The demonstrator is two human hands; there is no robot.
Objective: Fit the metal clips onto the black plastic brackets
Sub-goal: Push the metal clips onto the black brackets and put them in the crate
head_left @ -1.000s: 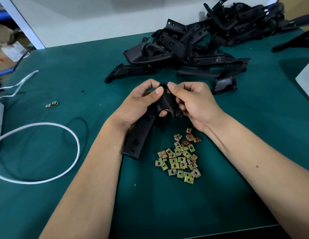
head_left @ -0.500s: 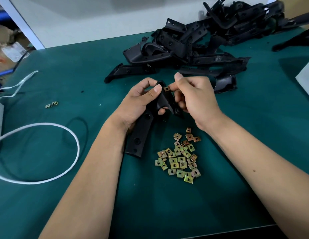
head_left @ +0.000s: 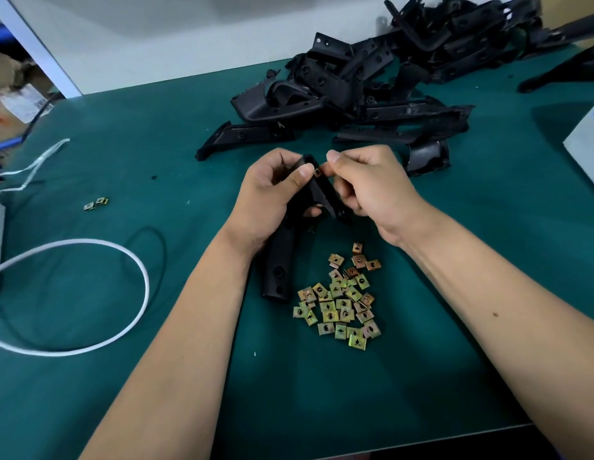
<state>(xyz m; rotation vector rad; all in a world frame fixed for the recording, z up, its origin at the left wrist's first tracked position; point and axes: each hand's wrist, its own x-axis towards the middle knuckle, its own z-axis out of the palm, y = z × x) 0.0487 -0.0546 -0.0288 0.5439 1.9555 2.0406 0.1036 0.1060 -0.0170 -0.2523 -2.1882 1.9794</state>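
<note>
My left hand (head_left: 272,197) grips a black plastic bracket (head_left: 282,257) by its upper part, thumb lying across the top; the bracket's long arm slants down to the mat. My right hand (head_left: 368,190) pinches a small metal clip (head_left: 318,172) between thumb and forefinger, right at the bracket's top edge beside my left thumb. Whether the clip is seated on the edge I cannot tell. Several loose brass-coloured clips (head_left: 342,300) lie in a pile on the green mat below my hands.
A heap of black brackets (head_left: 372,91) fills the far side of the green mat (head_left: 156,134). Two stray clips (head_left: 96,204) lie at the left. A white cable (head_left: 90,346) loops at the left. A pale box (head_left: 587,141) stands at the right edge.
My right hand lifted a clip clear of the bracket top, then brought it back against the edge by my left thumb. The bracket stayed in my left hand.
</note>
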